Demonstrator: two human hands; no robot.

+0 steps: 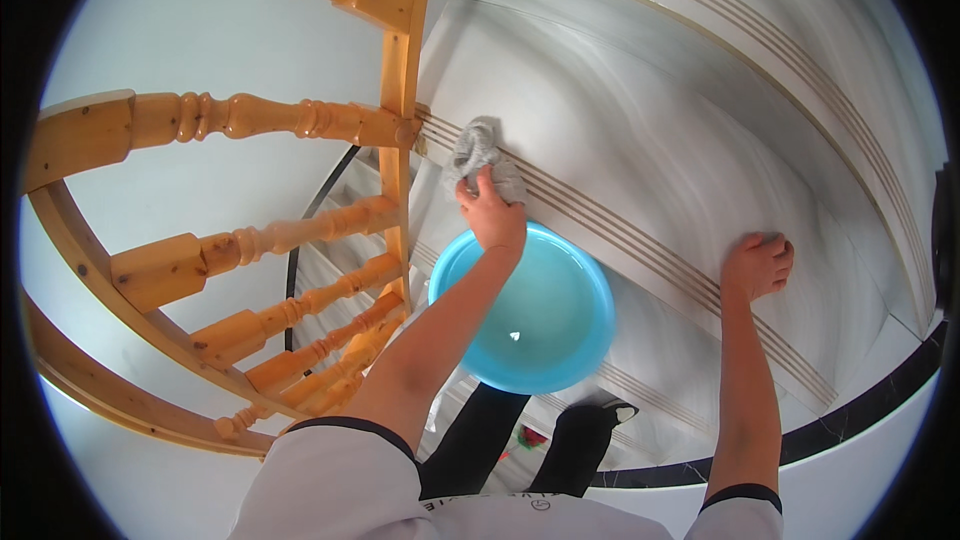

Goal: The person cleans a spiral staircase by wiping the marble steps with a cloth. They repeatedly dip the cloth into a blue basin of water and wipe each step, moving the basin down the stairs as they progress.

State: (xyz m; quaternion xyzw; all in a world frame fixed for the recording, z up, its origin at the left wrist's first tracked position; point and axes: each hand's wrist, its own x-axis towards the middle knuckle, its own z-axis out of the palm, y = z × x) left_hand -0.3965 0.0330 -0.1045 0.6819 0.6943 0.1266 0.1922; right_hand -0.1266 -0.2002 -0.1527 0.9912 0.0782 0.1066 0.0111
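My left hand (493, 219) grips a crumpled grey cloth (480, 154), pressing it against the front edge of a pale marbled stair tread (600, 105), close to the banister. The cloth lies partly over the brown grooved lines (615, 240) along that edge. Below my left hand and forearm is a round light-blue plastic basin (600, 307) with water in it. My right hand (757, 268) rests on the same tread, off to the right, with its fingers curled in and no object visible in it.
A wooden banister with turned balusters (255, 120) runs along the left. Higher stairs (750, 37) curve up at the top right. A black skirting strip (825, 435) follows the wall at the lower right. My black-clad legs (480, 427) stand below the basin.
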